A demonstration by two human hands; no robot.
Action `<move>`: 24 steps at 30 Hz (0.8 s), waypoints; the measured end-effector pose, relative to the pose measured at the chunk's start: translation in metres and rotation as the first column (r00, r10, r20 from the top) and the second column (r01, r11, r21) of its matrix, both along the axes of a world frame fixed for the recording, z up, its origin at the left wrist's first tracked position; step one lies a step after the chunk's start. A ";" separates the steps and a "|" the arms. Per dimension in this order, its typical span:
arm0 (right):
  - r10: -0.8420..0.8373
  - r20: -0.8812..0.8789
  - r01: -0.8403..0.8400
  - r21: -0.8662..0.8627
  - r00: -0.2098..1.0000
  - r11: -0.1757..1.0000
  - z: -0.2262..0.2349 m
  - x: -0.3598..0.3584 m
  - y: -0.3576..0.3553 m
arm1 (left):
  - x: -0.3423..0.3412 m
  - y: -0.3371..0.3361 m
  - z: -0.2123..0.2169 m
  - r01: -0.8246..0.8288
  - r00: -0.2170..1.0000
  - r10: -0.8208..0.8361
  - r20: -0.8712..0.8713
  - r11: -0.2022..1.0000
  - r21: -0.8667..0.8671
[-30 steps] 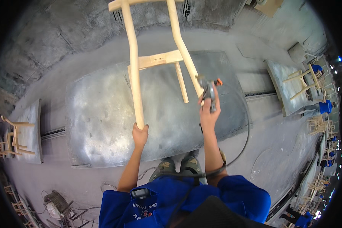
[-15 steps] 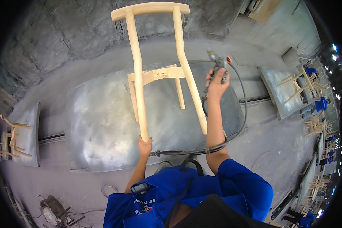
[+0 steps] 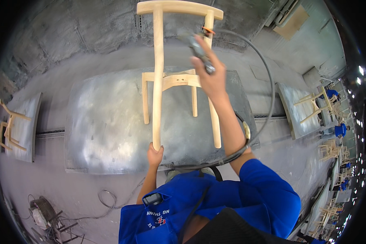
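A pale wooden chair frame without a seat stands over a grey metal-topped table, its curved top rail away from me. My left hand is closed around the near end of its left post. My right hand grips a spray gun, somewhat blurred by motion, held between the two long posts below the top rail. From the gun a dark hose loops out to the right and back across my right forearm toward my waist.
Another table at left carries wooden chair frames; a table at right holds more. Several chairs and people in blue line the far right. A machine with a coil and loose cable lie on the floor at lower left. A stained grey wall rises ahead.
My right hand has swung the spray gun up and left, from beside the right post to between the posts. The chair frame has turned slightly and shifted right; my left hand keeps its hold.
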State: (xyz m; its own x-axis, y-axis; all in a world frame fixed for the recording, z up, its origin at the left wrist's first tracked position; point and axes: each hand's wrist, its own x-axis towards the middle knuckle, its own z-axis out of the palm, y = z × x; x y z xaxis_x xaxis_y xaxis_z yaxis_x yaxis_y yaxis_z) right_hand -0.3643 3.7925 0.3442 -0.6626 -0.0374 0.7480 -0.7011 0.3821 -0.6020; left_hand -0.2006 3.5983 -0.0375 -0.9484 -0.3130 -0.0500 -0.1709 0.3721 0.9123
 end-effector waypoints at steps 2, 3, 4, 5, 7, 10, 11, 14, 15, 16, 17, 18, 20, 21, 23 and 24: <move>0.092 0.073 -0.096 0.054 0.993 0.994 0.016 -0.002 -0.035 | 0.006 -0.001 -0.005 -0.008 0.999 0.009 0.052 1.000 -0.013; 0.129 0.144 -0.137 0.047 0.981 0.990 0.023 -0.004 -0.047 | 0.010 -0.001 -0.007 0.004 0.995 -0.003 0.097 1.000 -0.010; 0.190 0.168 -0.199 0.038 0.967 0.979 0.031 -0.012 -0.057 | 0.011 -0.004 -0.009 -0.005 0.997 0.007 0.073 1.000 -0.023; 0.170 0.235 -0.175 0.001 0.957 0.985 0.037 -0.014 -0.058 | 0.014 -0.004 -0.012 -0.004 0.997 0.006 0.072 1.000 -0.027; 0.194 0.274 -0.184 -0.062 0.942 0.981 0.049 -0.021 -0.047 | 0.017 -0.005 -0.018 -0.007 0.998 0.008 0.060 1.000 -0.013; 0.076 0.236 -0.036 -0.171 0.969 0.985 0.072 -0.031 0.001 | 0.023 -0.004 -0.028 -0.008 0.999 0.007 0.045 0.999 0.033; 0.095 0.195 -0.035 -0.291 0.976 0.956 0.077 -0.033 0.020 | 0.025 -0.003 -0.032 -0.009 0.999 0.007 0.049 0.999 0.043; -0.010 0.228 0.098 -0.382 0.974 0.919 0.092 -0.019 0.088 | 0.029 -0.002 -0.043 -0.013 1.000 0.013 -0.002 0.997 0.074; -0.033 0.240 0.135 -0.422 0.970 0.896 0.092 -0.012 0.109 | 0.030 -0.002 -0.046 -0.014 1.000 0.016 -0.024 0.996 0.084; -0.066 0.244 0.173 -0.448 0.968 0.877 0.091 -0.004 0.130 | 0.032 -0.001 -0.049 -0.011 1.000 0.013 -0.021 0.996 0.086; -0.101 0.251 0.213 -0.475 0.963 0.854 0.087 0.006 0.151 | 0.035 -0.001 -0.052 -0.005 1.000 0.006 -0.016 0.996 0.085; -0.137 0.258 0.254 -0.502 0.956 0.827 0.082 0.015 0.171 | 0.036 -0.001 -0.055 -0.005 0.999 0.002 0.033 0.996 0.089; -0.208 0.271 0.328 -0.542 0.940 0.774 0.066 0.035 0.209 | 0.042 0.000 -0.061 0.004 1.000 -0.005 0.004 0.998 0.069; -0.240 0.281 0.362 -0.559 0.929 0.746 0.054 0.047 0.226 | 0.047 0.000 -0.065 0.005 1.000 -0.006 0.014 0.998 0.068; -0.272 0.315 0.409 -0.559 0.909 0.721 0.021 0.077 0.256 | 0.057 -0.005 -0.072 0.052 0.999 -0.052 0.006 0.998 0.042; -0.329 0.366 0.484 -0.523 0.871 0.701 0.000 0.094 0.268 | 0.062 -0.007 -0.076 0.077 0.996 -0.075 -0.044 0.996 0.051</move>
